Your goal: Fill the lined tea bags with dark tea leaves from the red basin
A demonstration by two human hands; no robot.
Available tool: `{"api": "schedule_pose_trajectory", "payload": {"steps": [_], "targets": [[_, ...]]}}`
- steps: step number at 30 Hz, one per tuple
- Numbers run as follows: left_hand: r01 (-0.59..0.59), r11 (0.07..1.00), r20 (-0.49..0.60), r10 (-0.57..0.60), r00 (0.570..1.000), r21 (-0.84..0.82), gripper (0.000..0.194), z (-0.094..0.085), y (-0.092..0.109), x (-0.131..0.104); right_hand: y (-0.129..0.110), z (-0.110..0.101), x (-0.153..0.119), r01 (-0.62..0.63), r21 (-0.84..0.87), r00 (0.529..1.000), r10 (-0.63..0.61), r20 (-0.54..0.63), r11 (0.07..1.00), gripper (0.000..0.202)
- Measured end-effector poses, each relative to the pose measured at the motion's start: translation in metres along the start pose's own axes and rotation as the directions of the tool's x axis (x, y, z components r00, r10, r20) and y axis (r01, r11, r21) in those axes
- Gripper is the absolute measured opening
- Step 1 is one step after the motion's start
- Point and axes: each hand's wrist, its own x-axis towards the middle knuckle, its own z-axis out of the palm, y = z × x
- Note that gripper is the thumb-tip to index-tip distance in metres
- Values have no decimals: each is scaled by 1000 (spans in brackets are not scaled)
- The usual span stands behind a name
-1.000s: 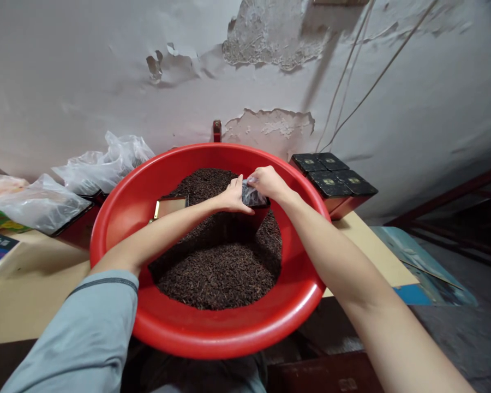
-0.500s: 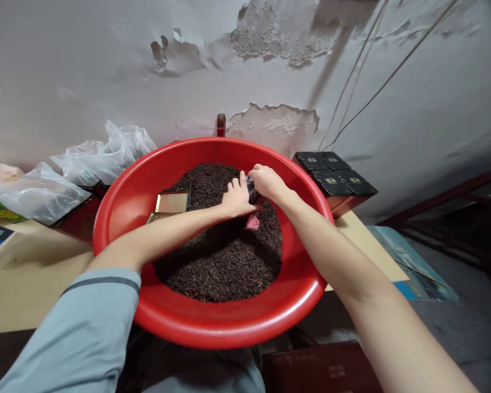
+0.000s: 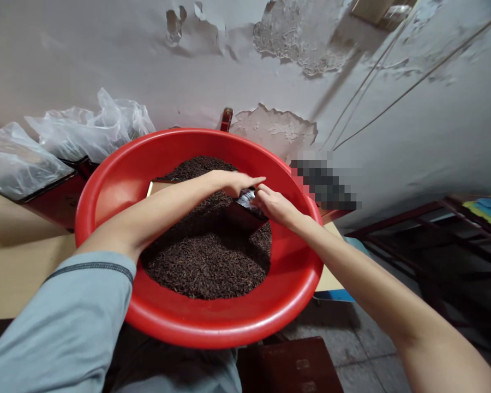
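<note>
A wide red basin (image 3: 213, 322) holds a heap of dark, dry leaf bits that look like loose tea (image 3: 207, 267). In the heap stands a dark box (image 3: 243, 218), with a shiny, clear plastic bag (image 3: 246, 198) showing at its open top. My right hand (image 3: 276, 204) pinches the bag's edge at the box's right side. My left hand (image 3: 235, 183) is over the far left of the opening, index finger stretched to the right and the other fingers curled down at the bag. Behind my left forearm a box lid (image 3: 157, 188) is partly hidden.
Plastic bags (image 3: 102, 117) stick up from dark red boxes (image 3: 51, 199) at the left on a tan table (image 3: 16, 256). A blurred-out dark stack (image 3: 327, 185) is right of the basin. A brown box (image 3: 286, 363) stands below, and a dark rack (image 3: 425, 229) farther right.
My left hand has gone from lying spread against the box to curling at the bag with one finger out. The box's dark side and the bag now show more. The view has shifted.
</note>
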Motion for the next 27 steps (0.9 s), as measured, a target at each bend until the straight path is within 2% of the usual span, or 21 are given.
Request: {"api": "schedule_pose_trajectory", "payload": {"steps": [1,3,5,8,11,13,16,18,20,22,24,26,27], "targets": [[9,999,18,-10,1000,46,117,-3,3,7,1,0,-2,26,20,1000,-25,-14,999,17],[44,994,138,-58,989,102,125,-6,8,17,3,-1,-4,58,40,998,-58,-21,997,18],[86,992,182,-101,978,91,132,0,11,21,5,-2,-4,89,71,995,-85,-50,993,18],[79,995,117,-86,989,68,146,15,13,13,8,-2,-3,135,158,987,-119,-105,978,21],[54,996,106,-61,992,72,152,19,14,4,12,-3,-5,116,201,992,-102,-77,973,23],[38,997,142,-46,989,61,145,14,15,6,15,-7,-7,117,198,993,-111,-43,973,26],[-62,998,128,58,990,25,113,3,21,14,19,-17,-5,172,173,985,-175,-3,970,30],[-133,991,74,131,989,22,91,0,27,16,23,-22,-3,178,156,982,-186,34,972,32],[-90,994,-35,92,995,56,87,4,33,11,28,-25,0,142,165,985,-156,72,976,34],[69,996,-81,-65,995,54,106,13,39,1,32,-25,0,116,189,987,-134,84,975,35],[191,981,-4,-191,982,10,133,27,44,-12,35,-23,0,120,187,990,-132,54,975,34],[240,970,60,-238,969,-32,150,40,47,-21,35,-21,-1,130,158,991,-134,15,979,33],[255,966,47,-253,966,-45,154,46,49,-24,35,-20,-2,130,147,991,-132,3,981,34]]}}
